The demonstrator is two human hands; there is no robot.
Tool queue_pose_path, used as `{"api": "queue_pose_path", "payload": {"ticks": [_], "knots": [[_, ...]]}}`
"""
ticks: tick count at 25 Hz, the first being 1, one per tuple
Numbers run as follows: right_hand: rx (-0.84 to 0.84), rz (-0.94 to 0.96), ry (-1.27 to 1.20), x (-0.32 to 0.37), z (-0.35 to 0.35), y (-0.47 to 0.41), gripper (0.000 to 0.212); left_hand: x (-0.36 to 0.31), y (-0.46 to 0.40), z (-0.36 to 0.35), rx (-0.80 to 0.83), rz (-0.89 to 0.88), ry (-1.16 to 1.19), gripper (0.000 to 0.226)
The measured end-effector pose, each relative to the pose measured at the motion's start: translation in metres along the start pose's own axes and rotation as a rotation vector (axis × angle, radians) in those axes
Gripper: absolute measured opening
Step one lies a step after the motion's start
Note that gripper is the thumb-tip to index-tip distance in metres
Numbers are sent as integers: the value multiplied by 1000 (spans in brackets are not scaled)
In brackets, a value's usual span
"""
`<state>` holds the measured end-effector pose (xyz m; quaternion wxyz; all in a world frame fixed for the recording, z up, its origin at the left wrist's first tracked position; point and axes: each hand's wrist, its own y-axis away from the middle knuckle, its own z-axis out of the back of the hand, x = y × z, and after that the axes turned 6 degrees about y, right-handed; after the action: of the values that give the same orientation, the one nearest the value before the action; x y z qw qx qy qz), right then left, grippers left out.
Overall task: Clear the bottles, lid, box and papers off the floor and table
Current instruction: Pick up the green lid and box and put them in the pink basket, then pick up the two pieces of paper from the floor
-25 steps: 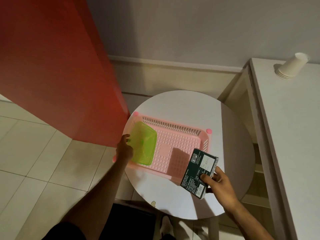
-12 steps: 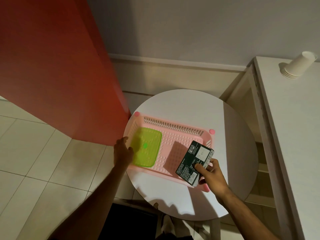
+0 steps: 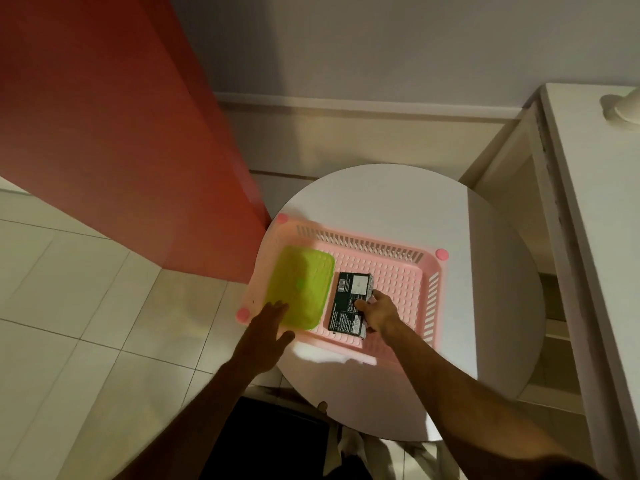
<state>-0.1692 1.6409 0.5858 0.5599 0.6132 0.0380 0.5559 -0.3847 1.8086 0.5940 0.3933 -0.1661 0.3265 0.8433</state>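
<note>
Setting the dark box (image 3: 351,303) down flat inside the pink basket (image 3: 408,285), right hand (image 3: 377,311) pinching its near right edge, thumb on the printed face and fingers curled along the side. Hovering just left of that, the left hand (image 3: 266,327), fingers straight and spread, fingertips touching the near corner of the green lid (image 3: 300,289), gripping nothing. Lying side by side, lid and box, edges almost touching, both resting on the basket floor between the two hands.

Watching for trouble now. Overhanging the round bench (image 3: 485,271) on the left hand's side, the basket's near left corner, so pressing down there could be tipping the whole basket off the edge, judging by how little support sits under it. Releasing the box carelessly could be nudging it onto the lid, leaving it tilted. Dragging the left wrist back across the rim could be sliding the basket further outward. Seeing no bottles or papers anywhere near the hands, so much of the clearing is probably waiting elsewhere. Sitting far out beyond the right hand on the side counter, a white cup (image 3: 623,110), well apart.
</note>
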Motion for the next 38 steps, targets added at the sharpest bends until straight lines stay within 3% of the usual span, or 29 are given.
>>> {"api": "queue_pose_path", "payload": {"ticks": [4,7,10,16,20,27,38], "knots": [[27,-41,-91,-12,-19,-22,33,9,4,-11,124,44,-145,68],[49,-39,-185,-5,-9,6,59,0,6,-17,65,37,-94,68],[37,57,-128,-3,18,41,59,-27,2,-21,14,-2,-22,65],[-250,344,226,-19,114,130,55,-155,-11,-32,23,-283,125,61],[-452,476,311,-48,176,214,62,-260,19,-54,-40,-585,185,63],[-853,495,269,-189,279,378,58,-416,163,-143,93,-954,166,60],[-1272,156,101,-462,338,604,72,-557,398,-343,427,-1399,97,62]]}}
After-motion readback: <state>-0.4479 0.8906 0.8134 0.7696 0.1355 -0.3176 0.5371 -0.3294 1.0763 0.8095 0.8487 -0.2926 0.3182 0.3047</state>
